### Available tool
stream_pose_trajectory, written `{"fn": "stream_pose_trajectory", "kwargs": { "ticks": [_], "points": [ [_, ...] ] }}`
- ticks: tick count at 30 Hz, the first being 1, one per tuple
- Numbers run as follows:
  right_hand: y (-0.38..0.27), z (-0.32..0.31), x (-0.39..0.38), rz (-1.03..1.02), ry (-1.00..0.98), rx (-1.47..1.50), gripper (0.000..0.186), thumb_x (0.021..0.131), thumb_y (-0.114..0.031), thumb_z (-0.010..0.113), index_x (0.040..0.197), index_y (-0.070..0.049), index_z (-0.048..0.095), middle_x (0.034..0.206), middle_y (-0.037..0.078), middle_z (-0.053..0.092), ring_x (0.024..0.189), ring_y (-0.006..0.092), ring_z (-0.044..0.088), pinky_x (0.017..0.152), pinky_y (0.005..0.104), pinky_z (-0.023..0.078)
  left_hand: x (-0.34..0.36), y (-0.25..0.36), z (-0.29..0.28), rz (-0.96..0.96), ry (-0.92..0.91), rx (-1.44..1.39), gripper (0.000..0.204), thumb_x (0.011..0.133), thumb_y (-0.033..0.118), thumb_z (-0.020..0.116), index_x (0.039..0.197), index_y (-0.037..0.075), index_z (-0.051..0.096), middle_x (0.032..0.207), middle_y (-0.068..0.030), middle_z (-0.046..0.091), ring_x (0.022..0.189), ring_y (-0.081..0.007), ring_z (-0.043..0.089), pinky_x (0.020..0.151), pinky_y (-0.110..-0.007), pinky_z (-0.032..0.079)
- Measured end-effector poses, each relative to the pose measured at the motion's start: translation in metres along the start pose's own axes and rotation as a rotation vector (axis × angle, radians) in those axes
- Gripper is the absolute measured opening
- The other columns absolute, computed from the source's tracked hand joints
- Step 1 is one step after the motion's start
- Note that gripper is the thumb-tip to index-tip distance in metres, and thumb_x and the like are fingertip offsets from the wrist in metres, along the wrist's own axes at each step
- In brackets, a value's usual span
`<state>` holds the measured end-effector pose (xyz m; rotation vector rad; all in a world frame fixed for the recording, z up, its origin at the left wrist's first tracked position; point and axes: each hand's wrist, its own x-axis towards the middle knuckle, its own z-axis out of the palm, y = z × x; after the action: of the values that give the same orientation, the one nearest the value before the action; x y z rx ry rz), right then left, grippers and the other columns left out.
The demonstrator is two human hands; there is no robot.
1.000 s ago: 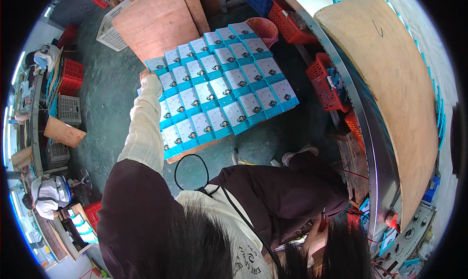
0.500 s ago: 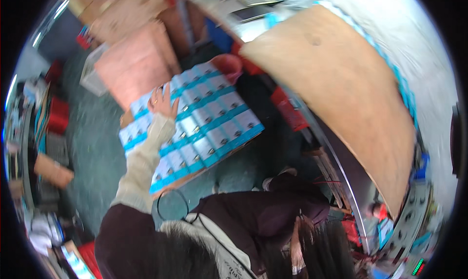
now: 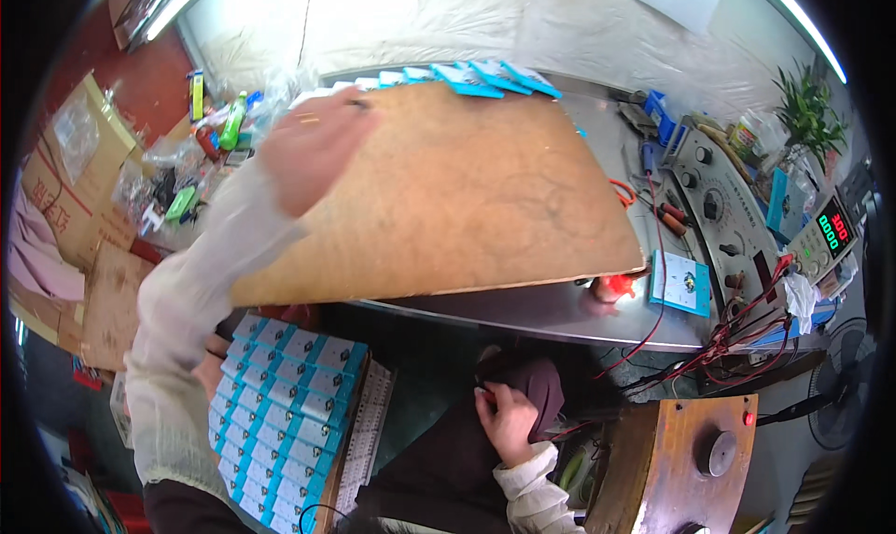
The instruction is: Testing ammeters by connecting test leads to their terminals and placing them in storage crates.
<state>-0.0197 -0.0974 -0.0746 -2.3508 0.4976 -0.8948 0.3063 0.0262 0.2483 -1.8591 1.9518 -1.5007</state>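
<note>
My left hand (image 3: 313, 151) is raised over the left part of a large tan board (image 3: 467, 189), its fingers smeared by motion. A small dark spot shows at its fingertips; I cannot make out whether it holds anything. Beyond it, several blue-and-white cards (image 3: 467, 81) lie overlapping in a row along the board's far edge. My right hand (image 3: 509, 424) rests low over my lap, fingers curled together around something small with a bit of red showing. Below my left forearm, a tray of blue-and-white cards (image 3: 289, 408) in rows, each with a small metal part, stands at the lower left.
On the metal bench (image 3: 523, 315) at right lie a single blue-and-white card (image 3: 679, 284), a glowing red object (image 3: 614, 287) and screwdrivers. An instrument panel (image 3: 714, 203), a lit power supply (image 3: 826, 231) and tangled red leads stand beyond. A wooden box (image 3: 681, 459) with a knob sits lower right.
The view has swung right and up toward the bench. My left hand has left the cards in the tray and is now over the tan board. My right hand has come into clear view.
</note>
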Motion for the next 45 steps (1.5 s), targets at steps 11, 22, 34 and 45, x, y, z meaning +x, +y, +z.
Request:
{"fn": "stream_pose_trajectory", "kwargs": {
  "ticks": [11, 22, 34, 45],
  "points": [
    [0.023, 0.002, -0.005, 0.054, 0.076, 0.091, 0.026, 0.077, -0.016, 0.080, 0.100, -0.010, 0.068, 0.072, 0.005, 0.064, 0.063, 0.0261, 0.063, 0.056, 0.0365, 0.050, 0.155, 0.013, 0.254, 0.019, -0.398, -0.016, 0.100, 0.069, -0.008, 0.065, 0.158, 0.021, 0.027, 0.165, -0.0068, 0.023, 0.152, -0.0270, 0.026, 0.121, -0.049, 0.029],
    [0.033, 0.007, -0.003, 0.079, 0.060, 0.196, 0.027, 0.075, -0.015, 0.080, 0.099, -0.007, 0.070, 0.072, 0.005, 0.063, 0.061, 0.0251, 0.060, 0.056, 0.0354, 0.049, 0.156, -0.009, 0.316, -0.011, -0.430, -0.379, 0.097, 0.071, -0.020, 0.052, 0.154, 0.028, 0.038, 0.151, -0.0085, 0.045, 0.138, -0.0315, 0.046, 0.110, -0.038, 0.045],
    [0.026, 0.006, 0.000, 0.063, 0.109, 0.191, 0.027, 0.075, -0.014, 0.080, 0.099, -0.006, 0.070, 0.073, 0.006, 0.063, 0.062, 0.0256, 0.061, 0.057, 0.0364, 0.049, 0.119, 0.002, 0.262, -0.264, -0.019, -0.390, 0.093, 0.072, -0.021, 0.048, 0.154, 0.023, 0.038, 0.150, -0.0139, 0.045, 0.146, -0.0322, 0.036, 0.117, -0.041, 0.038],
    [0.021, 0.002, -0.009, 0.002, 0.138, 0.203, 0.021, 0.078, -0.011, 0.079, 0.097, -0.005, 0.071, 0.076, 0.009, 0.066, 0.065, 0.0272, 0.064, 0.059, 0.0371, 0.051, 0.004, 0.059, 0.046, -0.033, -0.306, -0.656, 0.053, 0.092, -0.011, 0.047, 0.140, 0.008, 0.059, 0.142, -0.0184, 0.055, 0.141, -0.0359, 0.044, 0.118, -0.040, 0.034]
  ]
}}
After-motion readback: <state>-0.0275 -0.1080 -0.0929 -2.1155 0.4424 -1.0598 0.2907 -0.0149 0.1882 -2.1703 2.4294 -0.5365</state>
